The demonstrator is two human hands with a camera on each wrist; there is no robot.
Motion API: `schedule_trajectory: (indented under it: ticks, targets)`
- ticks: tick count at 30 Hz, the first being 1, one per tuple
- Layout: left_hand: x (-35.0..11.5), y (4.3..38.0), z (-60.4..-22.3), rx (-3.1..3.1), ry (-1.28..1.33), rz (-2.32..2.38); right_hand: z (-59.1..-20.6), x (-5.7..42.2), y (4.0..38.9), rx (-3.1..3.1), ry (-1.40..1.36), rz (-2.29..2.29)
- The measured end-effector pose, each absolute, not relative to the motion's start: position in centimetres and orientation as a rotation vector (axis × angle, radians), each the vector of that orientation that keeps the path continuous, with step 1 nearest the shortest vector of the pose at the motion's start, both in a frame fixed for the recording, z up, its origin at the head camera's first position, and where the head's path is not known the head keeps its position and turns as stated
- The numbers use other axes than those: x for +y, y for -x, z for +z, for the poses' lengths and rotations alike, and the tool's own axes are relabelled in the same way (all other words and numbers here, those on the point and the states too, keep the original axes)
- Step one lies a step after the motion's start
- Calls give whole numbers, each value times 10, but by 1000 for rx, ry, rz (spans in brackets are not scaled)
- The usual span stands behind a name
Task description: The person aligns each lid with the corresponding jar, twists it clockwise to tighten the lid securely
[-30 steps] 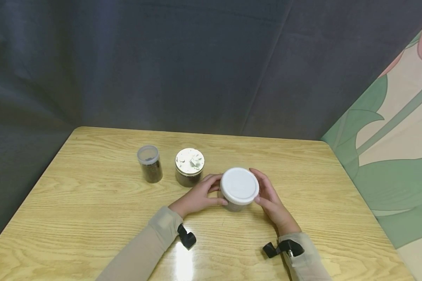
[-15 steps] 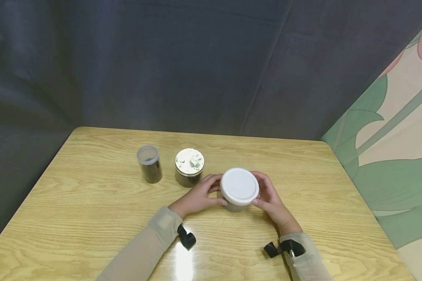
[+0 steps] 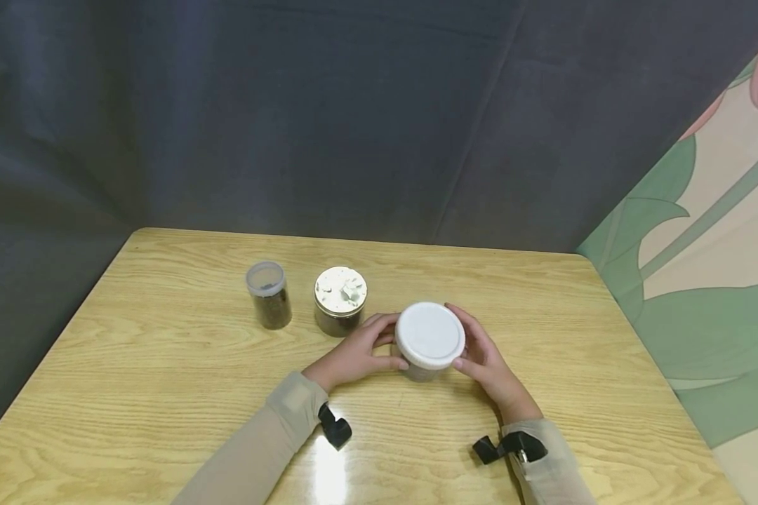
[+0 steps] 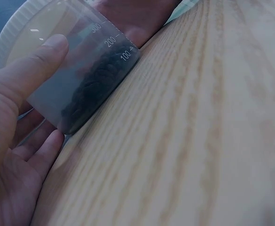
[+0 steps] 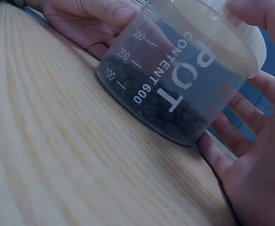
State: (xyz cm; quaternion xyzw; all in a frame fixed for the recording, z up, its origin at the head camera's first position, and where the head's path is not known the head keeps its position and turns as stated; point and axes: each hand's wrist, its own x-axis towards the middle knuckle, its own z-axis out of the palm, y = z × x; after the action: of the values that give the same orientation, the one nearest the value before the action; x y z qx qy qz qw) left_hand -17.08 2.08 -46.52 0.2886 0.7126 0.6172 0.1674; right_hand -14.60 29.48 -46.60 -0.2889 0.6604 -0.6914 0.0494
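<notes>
A translucent plastic jar [image 5: 156, 89] with printed measuring marks stands upright on the table and has dark pieces in its lower part. Its white, ridged-edge lid [image 3: 430, 334] is on top. From the left, my left hand [image 3: 356, 354] grips the jar's body, thumb on the near side and fingers round behind, as the left wrist view shows. My right hand [image 3: 489, 361] holds the lid's right edge between thumb and fingers, and its lower fingers reach down beside the jar. The far fingertips of both hands are partly hidden behind the jar.
Left of my hands stand a jar with a shiny gold lid [image 3: 340, 290] and a slimmer clear-topped jar [image 3: 269, 298] with dark contents. The gold-lidded one is close to my left fingers. A dark curtain [image 3: 328, 126] hangs behind the wooden table [image 3: 164, 365].
The right hand's fingers have shifted back and forth slightly along the lid's edge, and its thumb sits a little further left than at first. The left hand and the jar have stayed in place.
</notes>
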Motion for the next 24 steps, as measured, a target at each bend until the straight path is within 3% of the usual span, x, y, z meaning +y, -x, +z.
schedule_trajectory:
  ticks: [24]
  targets:
    - [20, 173, -466, 2038, -824, 1727, -466, 295, 146, 2138, 878, -2138]
